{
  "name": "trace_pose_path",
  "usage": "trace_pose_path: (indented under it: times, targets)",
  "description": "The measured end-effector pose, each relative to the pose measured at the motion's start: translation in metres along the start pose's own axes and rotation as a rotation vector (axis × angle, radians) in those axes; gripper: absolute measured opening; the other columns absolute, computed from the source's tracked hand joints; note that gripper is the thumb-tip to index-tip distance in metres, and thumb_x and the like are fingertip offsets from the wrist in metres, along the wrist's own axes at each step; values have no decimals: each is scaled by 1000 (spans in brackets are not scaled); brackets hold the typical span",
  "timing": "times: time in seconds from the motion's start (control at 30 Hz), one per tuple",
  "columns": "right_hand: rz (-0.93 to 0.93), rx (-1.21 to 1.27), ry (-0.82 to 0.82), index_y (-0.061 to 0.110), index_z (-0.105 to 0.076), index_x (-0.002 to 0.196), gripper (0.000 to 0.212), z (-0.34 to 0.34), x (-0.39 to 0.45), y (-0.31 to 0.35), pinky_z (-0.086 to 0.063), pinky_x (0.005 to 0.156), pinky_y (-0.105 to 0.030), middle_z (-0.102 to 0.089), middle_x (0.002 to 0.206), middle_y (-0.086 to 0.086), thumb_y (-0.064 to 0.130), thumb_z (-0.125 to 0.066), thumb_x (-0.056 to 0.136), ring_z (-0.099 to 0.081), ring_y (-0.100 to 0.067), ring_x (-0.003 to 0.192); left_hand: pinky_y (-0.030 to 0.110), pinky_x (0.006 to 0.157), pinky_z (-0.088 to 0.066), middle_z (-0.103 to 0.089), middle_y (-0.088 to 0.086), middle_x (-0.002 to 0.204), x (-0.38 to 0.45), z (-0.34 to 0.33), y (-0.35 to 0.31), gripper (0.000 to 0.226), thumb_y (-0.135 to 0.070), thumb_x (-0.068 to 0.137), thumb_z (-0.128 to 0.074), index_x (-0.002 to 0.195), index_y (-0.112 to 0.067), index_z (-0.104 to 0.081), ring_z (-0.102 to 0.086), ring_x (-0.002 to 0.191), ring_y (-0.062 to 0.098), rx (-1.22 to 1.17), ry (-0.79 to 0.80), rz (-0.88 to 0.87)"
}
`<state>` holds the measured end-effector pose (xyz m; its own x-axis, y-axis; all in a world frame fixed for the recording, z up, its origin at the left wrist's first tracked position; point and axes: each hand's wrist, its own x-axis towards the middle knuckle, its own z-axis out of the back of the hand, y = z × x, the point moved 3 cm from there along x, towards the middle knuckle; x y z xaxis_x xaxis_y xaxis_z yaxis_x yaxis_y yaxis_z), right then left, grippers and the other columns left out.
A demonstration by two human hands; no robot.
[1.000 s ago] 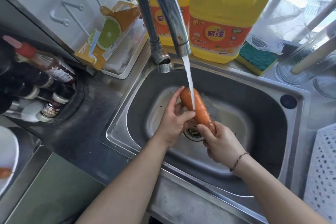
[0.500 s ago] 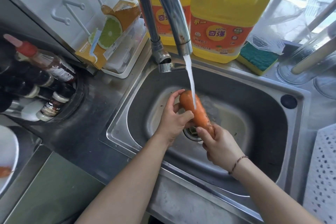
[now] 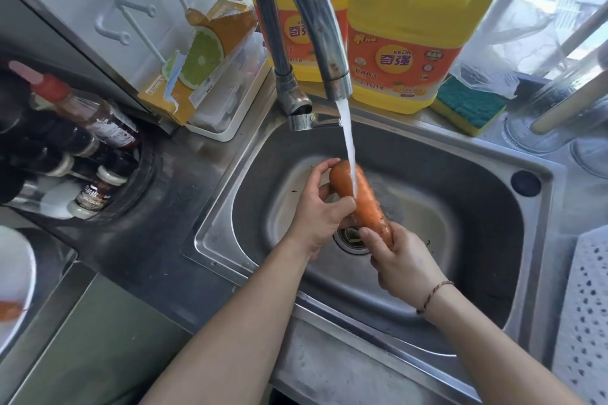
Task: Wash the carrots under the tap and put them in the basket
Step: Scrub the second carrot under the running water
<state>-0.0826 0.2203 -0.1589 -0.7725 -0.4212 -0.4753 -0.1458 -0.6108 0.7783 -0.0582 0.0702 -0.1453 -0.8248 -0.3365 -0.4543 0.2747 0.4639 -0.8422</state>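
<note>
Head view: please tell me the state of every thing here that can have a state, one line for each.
Tap: on, water running.
Carrot: wet, under the stream, held over the sink.
Left hand: grips the carrot's thick end.
Right hand: grips the carrot's thin end.
Sink: wet, drain open.
Detergent jug: upright, capped.
Sponge: lying flat behind the sink.
Basket: only partly in view.

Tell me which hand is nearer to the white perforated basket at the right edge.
The right hand. It grips the carrot's lower end over the sink drain, on the side toward the basket. The left hand holds the carrot's upper part, farther from it.
</note>
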Motion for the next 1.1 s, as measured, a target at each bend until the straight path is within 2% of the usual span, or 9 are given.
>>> trace_pose_path:
  times: [0.17,0.27,0.4,0.53,0.63,0.7,0.87,1.0,1.1]
  targets:
    - [2,-79,-13,18,-57,86,31,2,-2,5,-44,57,-31,-64,71,-3,49,-57,92,-55,-21,55,52,84,-59,-61,7,118,1,-2,1,61,-4,75,-71,114,-46,-51,-64,105,26,30,-48,-19]
    - [-59,103,40,8,-57,91,34,0,-3,6,-39,49,-31,-55,56,3,42,-59,94,-45,-16,44,47,77,-61,-60,13,119,2,-2,0,59,-7,70,-65,115,-44,-54,-66,95,21,-4,-33,-11]
    - [-146,306,86,-2,-54,101,36,-3,-7,9,-32,38,-23,-46,51,0,33,-57,97,-36,-15,38,54,84,-59,-60,11,122,3,0,1,63,-9,71,-68,122,-42,-54,-65,104,25,49,-22,-24]
    - [-68,118,43,5,-58,96,37,0,-9,13,-40,48,-31,-53,53,3,42,-59,94,-44,-16,42,56,86,-58,-61,5,119,1,-3,-1,62,-9,72,-69,120,-45,-53,-63,109,25,117,-13,-56]
    - [-166,409,131,-3,-51,100,37,-1,-14,14,-30,37,-20,-44,53,-3,33,-55,99,-34,-14,35,49,79,-61,-59,11,121,0,0,-1,61,4,80,-63,119,-41,-56,-64,100,22,23,8,-49]
    - [-241,605,236,3,-45,96,31,-2,-20,19,-24,37,-14,-39,56,-6,34,-50,101,-28,-11,36,45,74,-60,-58,13,121,-1,2,-1,60,3,78,-62,116,-44,-59,-64,99,22,4,26,-46]
    - [-239,655,297,11,-41,86,29,-8,-30,20,-24,38,-14,-39,56,-7,35,-48,100,-29,-11,35,41,68,-59,-63,2,103,1,0,-1,48,-10,71,-64,104,-43,-62,-62,84,16,-6,-36,-54]
    - [-138,504,176,7,-47,87,27,-12,-29,20,-30,35,-19,-43,51,-3,30,-54,99,-33,-15,35,49,72,-56,-69,-4,89,3,-1,0,34,-15,73,-63,98,-38,-65,-64,84,32,-43,-185,-48]
    - [-84,328,115,3,-53,91,33,-15,-29,19,-36,41,-27,-48,52,0,34,-59,95,-40,-16,42,63,78,-54,-69,6,88,2,-3,0,20,-15,85,-64,100,-29,-64,-66,89,53,-79,-289,-46]
